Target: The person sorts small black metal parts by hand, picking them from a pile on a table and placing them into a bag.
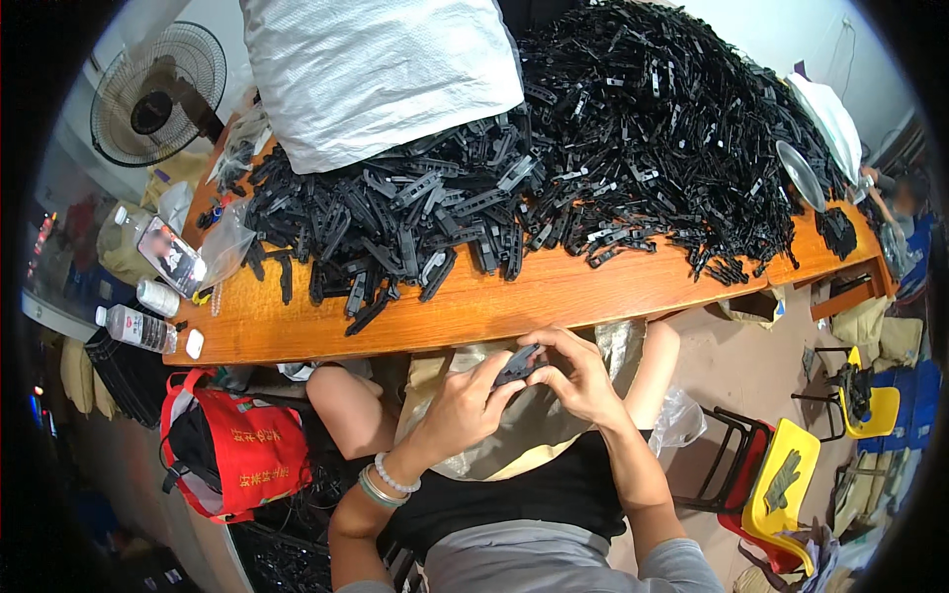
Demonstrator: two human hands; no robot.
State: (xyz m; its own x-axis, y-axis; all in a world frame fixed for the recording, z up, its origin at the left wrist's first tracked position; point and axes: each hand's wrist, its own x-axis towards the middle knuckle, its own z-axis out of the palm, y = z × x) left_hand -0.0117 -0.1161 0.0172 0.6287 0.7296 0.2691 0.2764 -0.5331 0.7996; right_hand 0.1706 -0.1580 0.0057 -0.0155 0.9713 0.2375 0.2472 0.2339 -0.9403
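Above my lap, just off the table's front edge, both hands meet around a small black plastic part. My left hand pinches its left end between thumb and fingers. At its right end, the thumb and forefinger of my right hand are closed on it too. The part's exact kind is partly hidden by my fingers. Beyond the hands, a pile of chunky black plastic pieces lies on the wooden table. A larger heap of thinner black clip-like pieces rises to its right.
A white woven sack rests on the pile. Bottles, a phone and a fan stand at the left. A red bag sits by my left leg. Yellow chairs are at the right. An open sack lies between my legs.
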